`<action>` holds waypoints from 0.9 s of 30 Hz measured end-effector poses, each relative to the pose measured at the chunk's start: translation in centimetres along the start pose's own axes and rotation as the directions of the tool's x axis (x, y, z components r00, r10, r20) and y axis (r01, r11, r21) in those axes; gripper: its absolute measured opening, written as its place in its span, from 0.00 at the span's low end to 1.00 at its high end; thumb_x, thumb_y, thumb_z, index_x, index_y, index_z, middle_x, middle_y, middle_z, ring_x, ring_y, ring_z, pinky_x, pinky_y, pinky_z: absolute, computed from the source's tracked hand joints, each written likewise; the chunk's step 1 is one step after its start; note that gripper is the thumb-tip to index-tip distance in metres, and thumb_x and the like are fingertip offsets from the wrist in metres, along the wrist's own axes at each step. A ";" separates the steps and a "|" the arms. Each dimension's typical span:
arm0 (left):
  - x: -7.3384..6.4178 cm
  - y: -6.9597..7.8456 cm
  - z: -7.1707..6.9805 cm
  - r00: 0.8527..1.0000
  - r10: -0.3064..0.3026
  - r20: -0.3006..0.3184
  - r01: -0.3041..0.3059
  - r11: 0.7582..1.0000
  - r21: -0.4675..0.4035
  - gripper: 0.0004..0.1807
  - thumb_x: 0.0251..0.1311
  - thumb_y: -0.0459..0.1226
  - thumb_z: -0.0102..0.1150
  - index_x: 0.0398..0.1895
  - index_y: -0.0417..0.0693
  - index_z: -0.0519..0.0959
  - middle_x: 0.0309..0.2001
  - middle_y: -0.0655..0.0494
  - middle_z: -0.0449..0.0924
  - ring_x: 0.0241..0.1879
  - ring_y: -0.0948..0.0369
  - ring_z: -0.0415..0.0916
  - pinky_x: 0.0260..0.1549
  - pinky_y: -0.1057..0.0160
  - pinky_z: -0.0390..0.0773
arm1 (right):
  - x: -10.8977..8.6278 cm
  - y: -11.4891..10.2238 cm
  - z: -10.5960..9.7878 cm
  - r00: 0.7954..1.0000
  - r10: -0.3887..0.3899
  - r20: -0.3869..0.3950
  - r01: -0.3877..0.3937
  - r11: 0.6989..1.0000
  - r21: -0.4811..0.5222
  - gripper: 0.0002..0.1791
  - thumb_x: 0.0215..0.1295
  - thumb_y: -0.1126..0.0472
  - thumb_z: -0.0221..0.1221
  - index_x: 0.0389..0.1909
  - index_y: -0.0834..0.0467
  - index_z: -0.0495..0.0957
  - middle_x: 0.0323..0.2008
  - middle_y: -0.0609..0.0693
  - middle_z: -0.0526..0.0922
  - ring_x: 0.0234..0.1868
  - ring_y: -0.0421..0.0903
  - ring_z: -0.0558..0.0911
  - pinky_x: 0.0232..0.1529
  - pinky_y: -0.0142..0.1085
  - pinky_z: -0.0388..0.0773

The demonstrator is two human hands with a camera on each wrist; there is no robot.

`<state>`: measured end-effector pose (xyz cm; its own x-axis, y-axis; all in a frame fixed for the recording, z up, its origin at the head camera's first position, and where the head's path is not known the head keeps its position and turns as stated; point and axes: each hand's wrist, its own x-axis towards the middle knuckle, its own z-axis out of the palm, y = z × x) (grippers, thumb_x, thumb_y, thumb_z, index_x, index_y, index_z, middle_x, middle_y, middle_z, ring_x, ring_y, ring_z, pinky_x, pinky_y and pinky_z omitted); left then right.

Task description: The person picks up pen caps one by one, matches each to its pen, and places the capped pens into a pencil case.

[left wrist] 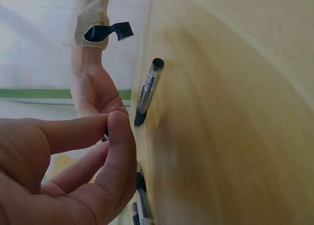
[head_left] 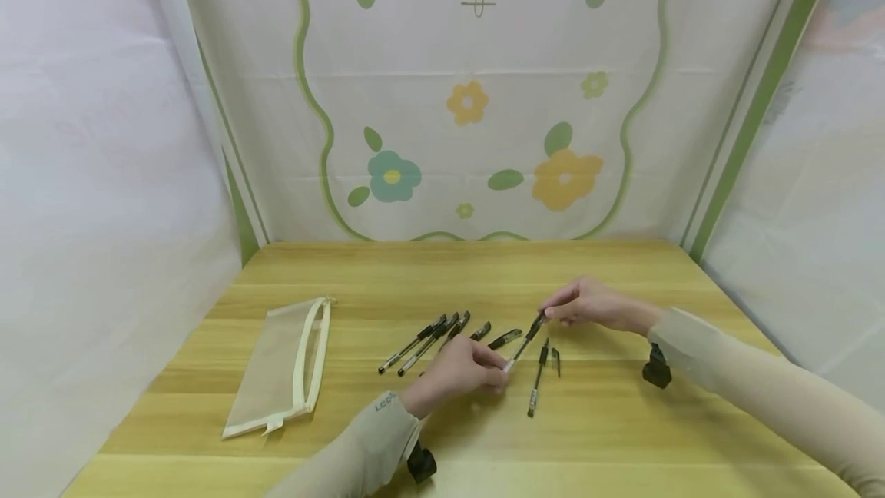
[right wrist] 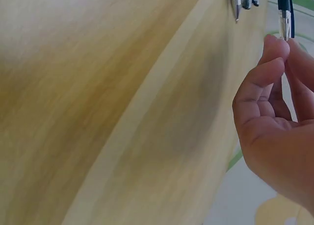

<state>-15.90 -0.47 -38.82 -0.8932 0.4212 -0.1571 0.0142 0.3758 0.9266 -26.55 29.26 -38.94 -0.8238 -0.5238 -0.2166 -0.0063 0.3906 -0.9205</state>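
Both hands hold one clear-barrelled pen (head_left: 527, 340) slantwise above the table. The left hand (head_left: 462, 366) pinches its lower end between thumb and fingers; in the left wrist view that hand (left wrist: 83, 171) hides most of the pen. At the upper, black-gripped end, the right hand (head_left: 591, 306) pinches the tip; the right wrist view shows its fingertips on the clear tip part of the pen (right wrist: 284, 14), with a black clip alongside. Below the hands lies an uncapped pen (head_left: 538, 383), and a loose pen cap (head_left: 556, 362) sits beside it.
Several black-ended pens (head_left: 422, 344) lie to the left, partly behind the left hand. A beige mesh zip pouch (head_left: 273, 367) lies farther left, its zip edge towards the pens. The wooden table (head_left: 608, 436) meets a flower-printed cloth (head_left: 429, 121) at the back.
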 end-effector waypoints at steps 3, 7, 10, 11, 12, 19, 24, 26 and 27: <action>0.0 -0.2 -0.1 1.000 0.005 0.001 -0.005 1.000 0.015 0.08 0.51 0.31 0.73 0.36 0.44 0.88 0.29 0.59 0.83 0.30 0.60 0.79 0.33 0.62 0.79 | 0.4 0.7 -0.1 1.000 0.010 0.019 -0.010 0.999 0.035 0.20 0.63 0.66 0.64 0.53 0.72 0.78 0.43 0.65 0.84 0.32 0.46 0.82 0.35 0.35 0.82; 0.1 -0.5 -0.2 1.000 0.023 -0.009 -0.023 1.000 0.009 0.09 0.49 0.30 0.75 0.35 0.43 0.88 0.29 0.58 0.83 0.31 0.60 0.78 0.32 0.62 0.79 | 0.7 1.1 -0.1 1.000 0.020 0.011 -0.021 0.998 0.056 0.18 0.63 0.65 0.65 0.51 0.70 0.79 0.42 0.65 0.84 0.30 0.45 0.82 0.32 0.32 0.81; 0.1 -0.5 -0.1 1.000 -0.001 -0.015 0.001 1.000 -0.020 0.08 0.48 0.29 0.75 0.33 0.42 0.87 0.29 0.57 0.83 0.29 0.59 0.80 0.31 0.63 0.81 | 1.0 1.3 -0.1 0.999 0.030 0.012 -0.030 0.999 0.038 0.15 0.63 0.62 0.66 0.48 0.66 0.82 0.41 0.64 0.84 0.30 0.45 0.81 0.30 0.32 0.80; 0.1 -0.5 -0.1 1.000 -0.010 -0.016 0.010 1.000 -0.030 0.07 0.49 0.29 0.74 0.32 0.41 0.87 0.28 0.56 0.83 0.28 0.59 0.81 0.30 0.63 0.82 | 1.1 1.3 0.0 0.999 0.034 0.009 -0.034 0.999 0.027 0.15 0.63 0.61 0.66 0.47 0.65 0.82 0.40 0.63 0.84 0.30 0.45 0.81 0.30 0.32 0.79; 0.1 -0.6 -0.1 1.000 -0.018 -0.019 0.017 0.999 -0.037 0.06 0.48 0.28 0.74 0.31 0.41 0.87 0.28 0.55 0.82 0.27 0.59 0.81 0.31 0.63 0.82 | 1.2 1.4 0.0 0.999 0.039 0.006 -0.039 0.999 0.017 0.14 0.62 0.61 0.67 0.46 0.64 0.83 0.39 0.62 0.84 0.30 0.45 0.80 0.30 0.31 0.79; 0.1 -1.1 0.1 1.000 -0.012 -0.016 0.011 0.996 -0.092 0.04 0.49 0.26 0.73 0.26 0.37 0.86 0.23 0.51 0.84 0.23 0.54 0.84 0.32 0.62 0.84 | 1.8 1.8 0.3 0.998 0.051 -0.022 -0.052 0.997 -0.056 0.13 0.60 0.57 0.69 0.43 0.59 0.86 0.34 0.59 0.85 0.28 0.44 0.79 0.26 0.31 0.77; 0.1 -1.0 0.1 0.999 -0.022 -0.032 0.020 0.998 -0.054 0.04 0.49 0.27 0.74 0.24 0.39 0.86 0.20 0.53 0.83 0.21 0.55 0.84 0.40 0.61 0.83 | 2.0 1.7 0.3 0.998 0.047 -0.032 -0.051 0.993 -0.108 0.11 0.60 0.57 0.69 0.42 0.57 0.87 0.33 0.58 0.85 0.27 0.44 0.78 0.26 0.30 0.77; 0.1 -1.0 0.1 0.999 -0.024 -0.042 0.024 1.000 -0.017 0.05 0.49 0.28 0.75 0.23 0.41 0.86 0.19 0.54 0.82 0.20 0.57 0.83 0.46 0.59 0.81 | 2.0 1.7 0.3 0.999 0.035 -0.026 -0.038 0.991 -0.128 0.11 0.60 0.57 0.69 0.41 0.57 0.87 0.33 0.58 0.85 0.26 0.44 0.78 0.25 0.30 0.77; 0.0 -0.9 0.1 0.999 -0.027 -0.046 0.027 1.000 -0.003 0.05 0.48 0.29 0.75 0.23 0.41 0.86 0.18 0.55 0.82 0.20 0.57 0.83 0.49 0.58 0.80 | 2.1 1.7 0.3 0.999 0.029 -0.023 -0.032 0.990 -0.138 0.10 0.60 0.57 0.69 0.41 0.57 0.87 0.32 0.58 0.85 0.25 0.44 0.78 0.25 0.30 0.77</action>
<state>-15.89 -0.71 -39.74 -0.9130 0.3725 -0.1661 -0.0109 0.3848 0.9229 -28.10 28.62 -41.08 -0.8364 -0.4948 -0.2357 -0.0580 0.5075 -0.8597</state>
